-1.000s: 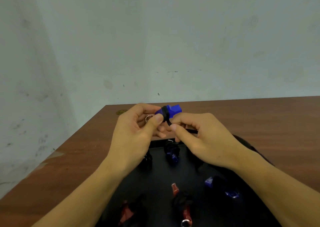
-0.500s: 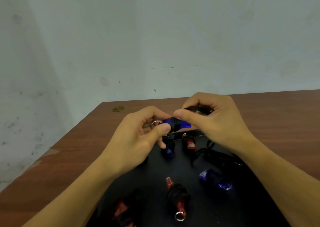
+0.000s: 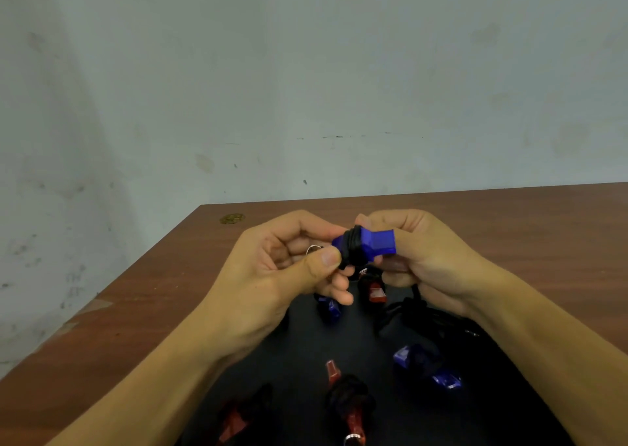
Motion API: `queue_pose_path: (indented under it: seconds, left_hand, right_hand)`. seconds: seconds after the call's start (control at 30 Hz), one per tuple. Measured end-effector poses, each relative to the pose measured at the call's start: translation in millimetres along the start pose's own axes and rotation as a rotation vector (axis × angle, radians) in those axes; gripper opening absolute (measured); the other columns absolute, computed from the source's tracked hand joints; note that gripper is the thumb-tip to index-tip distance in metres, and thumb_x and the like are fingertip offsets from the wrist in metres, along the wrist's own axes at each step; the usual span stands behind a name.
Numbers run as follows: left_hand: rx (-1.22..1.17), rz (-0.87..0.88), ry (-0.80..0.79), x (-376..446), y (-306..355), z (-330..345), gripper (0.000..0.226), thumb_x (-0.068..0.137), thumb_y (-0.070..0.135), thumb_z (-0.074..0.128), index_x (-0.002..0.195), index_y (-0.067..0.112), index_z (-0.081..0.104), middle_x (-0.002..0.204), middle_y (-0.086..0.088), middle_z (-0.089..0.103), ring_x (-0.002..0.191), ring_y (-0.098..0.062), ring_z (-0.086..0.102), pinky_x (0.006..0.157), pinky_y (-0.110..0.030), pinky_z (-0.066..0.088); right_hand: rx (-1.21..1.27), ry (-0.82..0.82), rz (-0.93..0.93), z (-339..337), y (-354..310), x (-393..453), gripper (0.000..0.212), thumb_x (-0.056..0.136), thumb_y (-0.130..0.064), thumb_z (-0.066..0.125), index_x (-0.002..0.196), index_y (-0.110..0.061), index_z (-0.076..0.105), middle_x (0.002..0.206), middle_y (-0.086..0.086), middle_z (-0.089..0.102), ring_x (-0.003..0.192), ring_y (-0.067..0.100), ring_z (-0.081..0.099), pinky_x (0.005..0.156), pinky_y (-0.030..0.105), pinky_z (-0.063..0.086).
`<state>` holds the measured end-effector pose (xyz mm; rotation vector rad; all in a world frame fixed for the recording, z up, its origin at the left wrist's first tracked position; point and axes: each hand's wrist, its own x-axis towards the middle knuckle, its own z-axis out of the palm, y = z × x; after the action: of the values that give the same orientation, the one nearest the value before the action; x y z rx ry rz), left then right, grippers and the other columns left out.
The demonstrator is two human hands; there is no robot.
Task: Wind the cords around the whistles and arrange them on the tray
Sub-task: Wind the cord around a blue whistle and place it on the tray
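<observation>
Wooden table (image 3: 509,221); both hands pinch blue whistle (image 3: 377,243), black cord (image 3: 353,247) wound.

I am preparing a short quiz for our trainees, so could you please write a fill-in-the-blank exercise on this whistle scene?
1. The plastic whistle held between both hands is ____ in colour.
2. The cord wound around that whistle is ____.
3. The left hand and the right hand hold it above a flat ____ tray.
4. The tray lies on a brown ____ table.

Missing words: blue; black; black; wooden
</observation>
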<state>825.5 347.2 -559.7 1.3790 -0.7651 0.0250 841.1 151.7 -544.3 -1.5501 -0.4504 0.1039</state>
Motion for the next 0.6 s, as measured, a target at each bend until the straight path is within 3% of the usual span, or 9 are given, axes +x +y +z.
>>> queue_pose_path:
  seconds: [0.13,0.23,0.27,0.4,0.5,0.6]
  left_hand:
    - [-0.095,-0.006,0.036,0,1,3,0.014,0.084,0.008,0.067,0.097,0.007,0.071,0.075,-0.013,0.068,0.065,-0.023,0.066,0.066,-0.033,0.057]
    - [-0.129,-0.014,0.134,2,-1,3,0.011,0.084,0.002,0.064,0.094,0.004,0.071,0.071,-0.017,0.067,0.062,-0.023,0.065,0.064,-0.032,0.057]
    - [-0.145,-0.016,0.161,3,-1,2,0.013,0.083,0.003,0.063,0.094,0.003,0.07,0.071,-0.017,0.066,0.062,-0.023,0.065,0.063,-0.032,0.057]
    - [-0.166,-0.021,0.22,3,-2,2,0.014,0.083,0.005,0.063,0.094,0.002,0.071,0.072,-0.018,0.067,0.066,-0.023,0.067,0.063,-0.03,0.058]
    - [-0.141,-0.029,0.273,4,-4,2,0.016,0.087,0.005,0.067,0.101,-0.003,0.067,0.074,-0.02,0.067,0.075,-0.034,0.069,0.064,-0.03,0.058]
    - [-0.108,-0.015,0.315,4,-4,3,0.028,0.082,0.008,0.061,0.106,-0.007,0.063,0.071,-0.015,0.068,0.067,-0.023,0.067,0.063,-0.028,0.058]
  right_hand:
    - [-0.022,0.04,0.007,3,3,3,0.03,0.07,-0.047,0.066,0.059,-0.019,0.066,0.052,-0.004,0.043,0.044,0.005,0.026,0.042,0.015,0.019]
    - [0.038,0.048,-0.004,1,8,5,0.032,0.092,-0.024,0.062,0.087,0.007,0.065,0.052,-0.004,0.047,0.039,0.003,0.022,0.039,0.015,0.017]
    - [0.037,0.057,-0.009,2,10,6,0.027,0.096,-0.016,0.057,0.092,0.009,0.065,0.053,-0.004,0.049,0.039,0.003,0.023,0.04,0.016,0.016]
    - [0.005,0.061,-0.071,7,14,5,0.033,0.099,-0.013,0.053,0.076,-0.017,0.075,0.057,-0.004,0.054,0.038,0.003,0.027,0.041,0.019,0.016]
    - [-0.124,0.119,-0.161,12,15,5,0.024,0.1,-0.011,0.053,0.091,-0.001,0.074,0.05,-0.008,0.058,0.039,0.001,0.047,0.043,0.011,0.035]
    - [-0.263,0.127,-0.263,16,17,3,0.022,0.099,-0.012,0.058,0.088,-0.018,0.076,0.07,-0.005,0.074,0.067,0.002,0.069,0.069,0.013,0.051]
